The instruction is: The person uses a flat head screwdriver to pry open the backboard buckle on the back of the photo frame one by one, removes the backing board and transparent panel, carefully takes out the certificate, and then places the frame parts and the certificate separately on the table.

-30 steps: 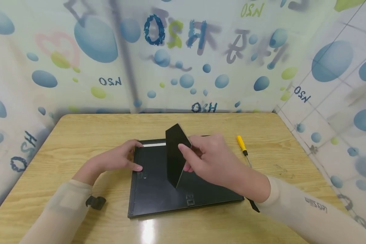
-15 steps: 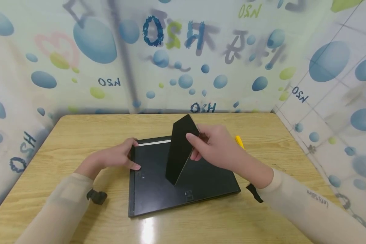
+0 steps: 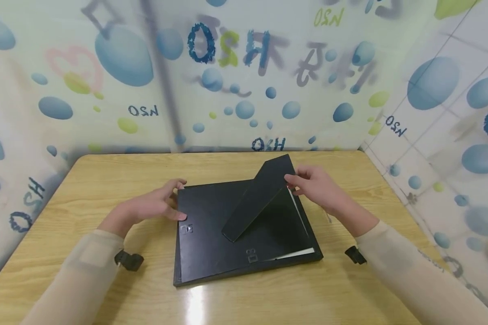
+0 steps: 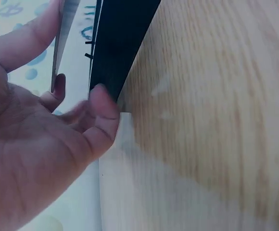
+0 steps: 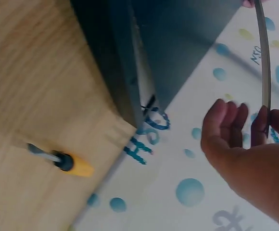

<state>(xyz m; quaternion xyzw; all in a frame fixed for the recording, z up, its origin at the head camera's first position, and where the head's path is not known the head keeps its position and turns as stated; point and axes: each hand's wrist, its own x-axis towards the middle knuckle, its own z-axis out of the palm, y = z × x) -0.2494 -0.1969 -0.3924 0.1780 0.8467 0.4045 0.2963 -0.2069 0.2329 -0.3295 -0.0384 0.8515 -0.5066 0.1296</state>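
A black picture frame (image 3: 301,260) lies back side up on the wooden table. Its black backing board (image 3: 207,216) is skewed and partly raised out of it, with white strips showing along the right and front edges. From the board's middle, a black easel stand (image 3: 256,198) rises aslant to the right. My right hand (image 3: 319,185) pinches the stand's free end between thumb and fingers. At the left side, my left hand (image 3: 158,203) pinches the board's edge (image 4: 60,48), with another finger against the frame's side (image 4: 115,48).
A yellow-handled screwdriver (image 5: 77,164) lies on the table to the right of the frame, mostly hidden behind my right hand in the head view. A patterned curtain (image 3: 236,90) hangs at the table's back edge and along the sides.
My right hand has moved right, swinging the stand over to the right. The backing board has shifted left and lifted partly from the frame, and my left hand now grips its edge.
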